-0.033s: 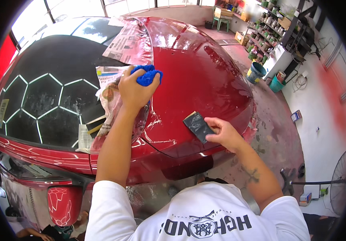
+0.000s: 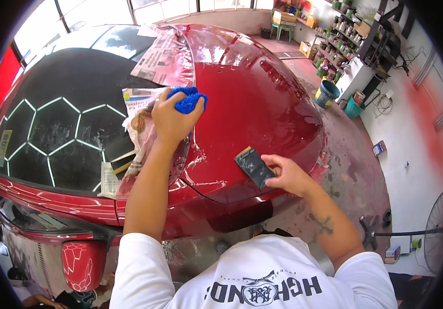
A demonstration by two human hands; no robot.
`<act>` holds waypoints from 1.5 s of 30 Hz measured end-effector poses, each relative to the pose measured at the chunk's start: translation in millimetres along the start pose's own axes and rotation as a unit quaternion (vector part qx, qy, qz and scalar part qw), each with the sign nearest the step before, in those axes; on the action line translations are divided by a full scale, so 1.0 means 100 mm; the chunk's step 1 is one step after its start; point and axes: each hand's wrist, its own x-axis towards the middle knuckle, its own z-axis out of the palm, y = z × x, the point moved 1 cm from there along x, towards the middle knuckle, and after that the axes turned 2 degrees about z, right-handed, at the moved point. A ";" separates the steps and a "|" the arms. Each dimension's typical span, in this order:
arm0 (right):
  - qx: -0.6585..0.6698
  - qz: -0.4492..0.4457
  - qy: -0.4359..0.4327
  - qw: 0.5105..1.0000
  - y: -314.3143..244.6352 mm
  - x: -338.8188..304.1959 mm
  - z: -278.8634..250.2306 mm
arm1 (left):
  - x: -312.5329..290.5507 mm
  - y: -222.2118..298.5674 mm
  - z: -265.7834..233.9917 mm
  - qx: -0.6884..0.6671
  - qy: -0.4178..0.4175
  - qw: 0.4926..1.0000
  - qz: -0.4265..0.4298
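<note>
Your left hand (image 2: 169,121) grips a blue fluffy cloth (image 2: 188,100) at the red car panel's (image 2: 252,98) newspaper-masked (image 2: 162,59) left edge | your right hand (image 2: 289,175) pinches a dark sanding block (image 2: 254,166) near its lower edge | blue bucket (image 2: 328,93) on floor, contents unclear.

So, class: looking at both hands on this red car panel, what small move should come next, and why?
Probably stroke the dark sanding block in the right hand across the wet red panel. It already lies flat there, while the left hand rests the blue cloth higher up.

Red glossy car panel (image 2: 252,92) at centre, blue cloth (image 2: 188,100) above it, dark grey sanding block (image 2: 254,166) lower right, black windscreen (image 2: 56,129) with white hexagon lines at left.
</note>
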 end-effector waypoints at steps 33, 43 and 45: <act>-0.446 -0.295 0.125 0.836 -0.35 0.76 1.14 | 0.17 0.02 -0.05 -0.038 0.065 0.997 -0.030; -0.538 -0.226 0.107 0.805 -0.24 0.59 1.61 | 0.14 0.08 -0.07 -0.062 0.043 0.995 -0.058; -0.502 -0.182 0.125 0.836 -0.38 0.88 1.59 | 0.15 0.11 -0.07 -0.091 0.000 0.991 -0.098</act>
